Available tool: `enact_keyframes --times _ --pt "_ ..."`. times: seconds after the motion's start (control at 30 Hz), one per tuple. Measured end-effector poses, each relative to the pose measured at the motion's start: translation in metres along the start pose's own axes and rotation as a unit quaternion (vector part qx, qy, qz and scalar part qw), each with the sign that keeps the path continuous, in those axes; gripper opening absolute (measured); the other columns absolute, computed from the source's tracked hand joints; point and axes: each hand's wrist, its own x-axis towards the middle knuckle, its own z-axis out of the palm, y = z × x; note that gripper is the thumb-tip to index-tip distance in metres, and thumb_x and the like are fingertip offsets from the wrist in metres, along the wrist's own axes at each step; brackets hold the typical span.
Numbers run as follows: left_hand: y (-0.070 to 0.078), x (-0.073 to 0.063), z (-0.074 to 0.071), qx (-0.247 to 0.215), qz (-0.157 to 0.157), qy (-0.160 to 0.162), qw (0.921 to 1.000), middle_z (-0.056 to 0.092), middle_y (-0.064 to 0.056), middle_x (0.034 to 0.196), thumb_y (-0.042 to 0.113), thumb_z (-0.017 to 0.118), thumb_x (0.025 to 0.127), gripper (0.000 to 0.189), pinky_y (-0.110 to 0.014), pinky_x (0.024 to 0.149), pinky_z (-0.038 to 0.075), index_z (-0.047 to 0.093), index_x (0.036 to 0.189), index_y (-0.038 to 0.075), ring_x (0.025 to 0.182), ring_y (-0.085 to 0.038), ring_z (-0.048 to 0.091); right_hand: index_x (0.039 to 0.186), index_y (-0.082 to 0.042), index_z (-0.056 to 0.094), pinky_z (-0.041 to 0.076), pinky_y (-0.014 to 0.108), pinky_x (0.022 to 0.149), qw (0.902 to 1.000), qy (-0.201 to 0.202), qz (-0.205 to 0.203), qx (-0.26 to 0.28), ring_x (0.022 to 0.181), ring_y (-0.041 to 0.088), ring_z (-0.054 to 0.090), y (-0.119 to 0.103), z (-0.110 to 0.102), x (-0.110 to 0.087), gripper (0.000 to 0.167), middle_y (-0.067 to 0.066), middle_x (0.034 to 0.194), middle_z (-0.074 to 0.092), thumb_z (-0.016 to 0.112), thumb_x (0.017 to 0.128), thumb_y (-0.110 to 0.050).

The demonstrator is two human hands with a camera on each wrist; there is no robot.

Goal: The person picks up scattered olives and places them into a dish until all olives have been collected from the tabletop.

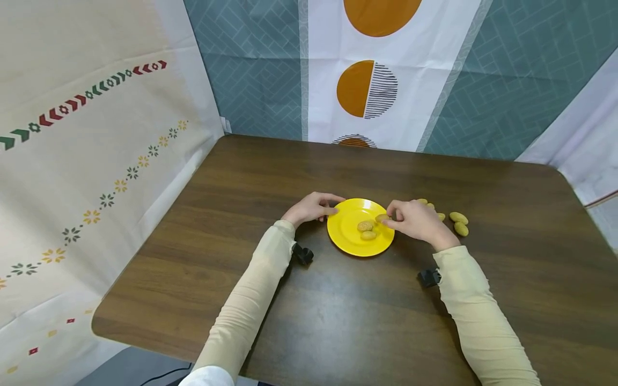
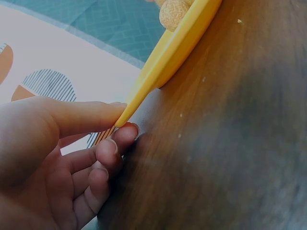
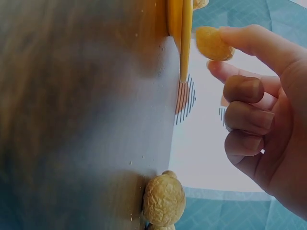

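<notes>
My left hand (image 1: 311,208) pinches the rim of a yellow plate (image 1: 344,230) at its left side. In the left wrist view the thumb lies over the rim, with fingertips just below it. My right hand (image 1: 419,220) holds a small potato (image 3: 213,44) between thumb and forefinger, over the right part of the plate; its other fingers are curled in. Two more potatoes, one wrinkled (image 1: 365,226) and one smoother (image 1: 368,236), lie on the plate near its middle.
Several more potatoes (image 1: 458,217) lie on the brown table (image 1: 203,257) to the right of the plate, some partly hidden behind my right hand. Small crumbs dot the tabletop. A patterned curtain (image 1: 251,80) hangs behind the far edge, and a white cloth (image 1: 72,177) hangs at left.
</notes>
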Motion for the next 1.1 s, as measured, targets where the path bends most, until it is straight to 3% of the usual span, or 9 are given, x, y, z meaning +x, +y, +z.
enact_keyframes --times 0.4,0.77,1.1 --pt "0.000 -0.001 0.000 -0.001 -0.004 0.000 1.0000 0.052 -0.004 0.079 0.026 0.064 0.094 0.040 -0.023 0.059 0.042 0.060 0.133 0.028 0.062 -0.017 0.048 0.102 -0.006 0.066 0.028 0.024 0.049 0.9997 -0.017 -0.010 0.013 0.050 0.013 0.036 0.002 0.002 0.002 0.023 0.000 0.060 0.045 0.066 0.092 -0.026" --pt "0.000 -0.001 0.000 0.000 -0.001 -0.005 1.0000 0.053 -0.004 0.078 0.025 0.064 0.094 0.040 -0.023 0.058 0.042 0.060 0.133 0.028 0.060 -0.016 0.048 0.110 -0.004 0.065 0.027 0.023 0.050 0.9989 -0.040 -0.013 0.021 0.050 0.013 0.035 0.003 0.003 0.001 0.030 -0.001 0.060 0.042 0.067 0.091 -0.028" --pt "0.002 -0.002 -0.002 0.007 0.004 -0.004 1.0000 0.053 -0.004 0.079 0.026 0.064 0.094 0.040 -0.023 0.058 0.042 0.059 0.134 0.028 0.060 -0.016 0.048 0.123 -0.005 0.055 0.035 0.027 0.051 0.9986 -0.024 0.037 0.027 0.053 0.016 0.042 0.016 -0.007 -0.004 0.038 0.005 0.068 0.051 0.065 0.092 -0.024"
